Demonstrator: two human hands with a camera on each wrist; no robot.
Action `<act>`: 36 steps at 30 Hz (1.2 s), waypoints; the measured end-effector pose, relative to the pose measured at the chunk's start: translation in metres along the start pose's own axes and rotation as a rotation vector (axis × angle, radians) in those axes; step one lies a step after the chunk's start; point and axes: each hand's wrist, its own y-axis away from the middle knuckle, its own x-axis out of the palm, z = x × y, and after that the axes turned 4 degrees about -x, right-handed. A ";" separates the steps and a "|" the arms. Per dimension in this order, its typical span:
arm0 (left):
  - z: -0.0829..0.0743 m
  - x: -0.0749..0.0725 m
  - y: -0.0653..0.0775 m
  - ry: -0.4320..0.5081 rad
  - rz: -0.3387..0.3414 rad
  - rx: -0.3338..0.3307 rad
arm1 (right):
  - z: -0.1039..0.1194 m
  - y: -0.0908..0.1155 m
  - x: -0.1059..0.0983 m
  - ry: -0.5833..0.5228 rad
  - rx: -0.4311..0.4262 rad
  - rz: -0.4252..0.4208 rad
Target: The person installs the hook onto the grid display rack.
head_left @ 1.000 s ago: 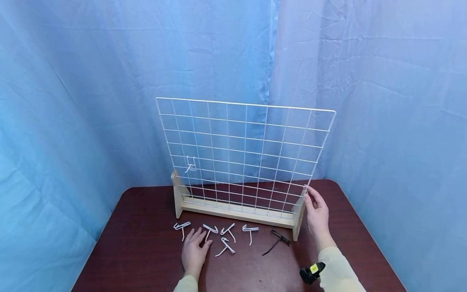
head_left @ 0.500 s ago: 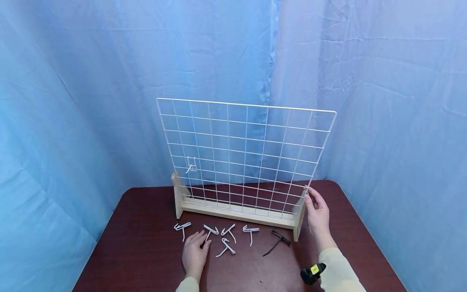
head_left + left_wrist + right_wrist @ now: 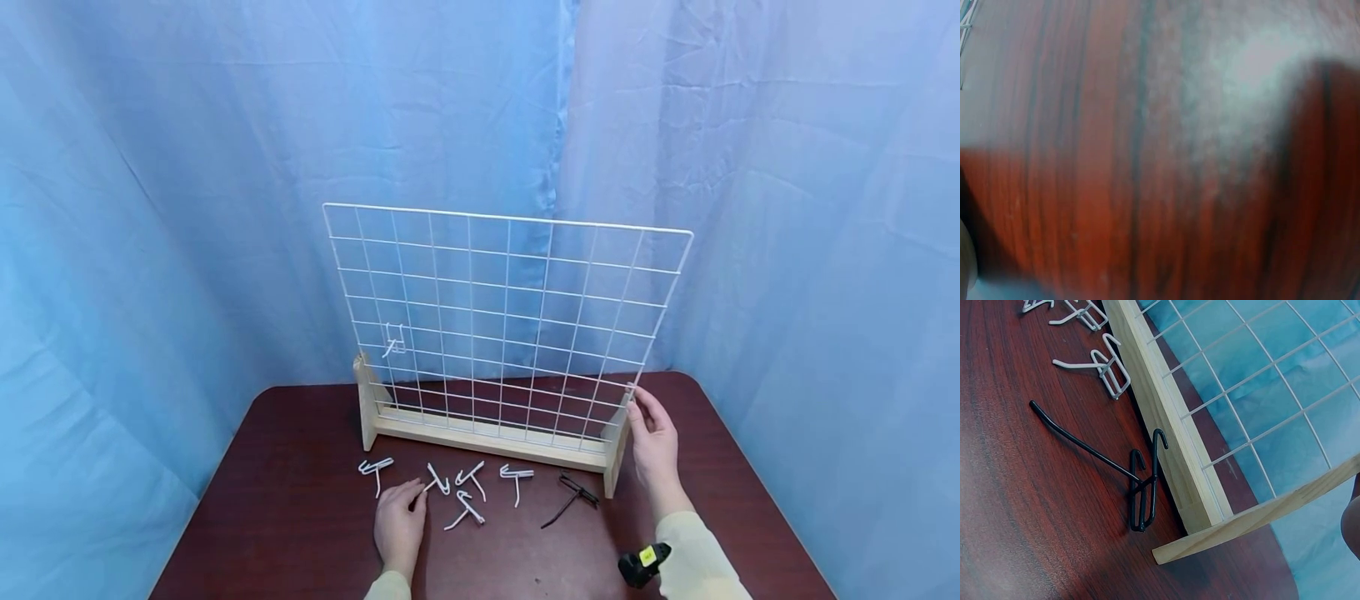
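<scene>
White hook (image 3: 438, 478) in left hand (image 3: 399, 521), higher right hand (image 3: 657, 446) at grid (image 3: 505, 313)

Looks like smooth, white-coated metal in grid (image 3: 505, 312) and white hooks (image 3: 1105, 365); smooth black metal in dark hook (image 3: 1141, 485); pale, matt, grained wood in stand (image 3: 1154, 412); glossy red-brown wood grain on tabletop (image 3: 1110, 187); creased, faintly shiny cloth in curtains (image 3: 450, 100).

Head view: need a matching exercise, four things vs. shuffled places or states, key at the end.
Things
1. Right hand
2. Grid
3. Left hand
4. Black hook

Places or states
A. pinching the stem of a white hook
B. gripping the right end of the stand
C. lying on the table, right of every white hook
D. set in the stand

Pairs: 1-B, 2-D, 3-A, 4-C
</scene>
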 end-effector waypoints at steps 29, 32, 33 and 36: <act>0.000 0.000 0.005 0.034 -0.126 0.026 | -0.002 0.000 0.000 -0.044 -0.036 -0.007; -0.001 0.000 0.005 0.042 -0.142 0.043 | -0.001 0.000 0.000 -0.036 -0.038 -0.006; -0.001 0.000 0.005 0.044 -0.148 0.049 | -0.001 0.000 0.000 -0.030 -0.039 -0.004; -0.002 0.000 0.004 0.044 -0.156 0.059 | -0.001 0.000 0.000 -0.014 -0.033 0.000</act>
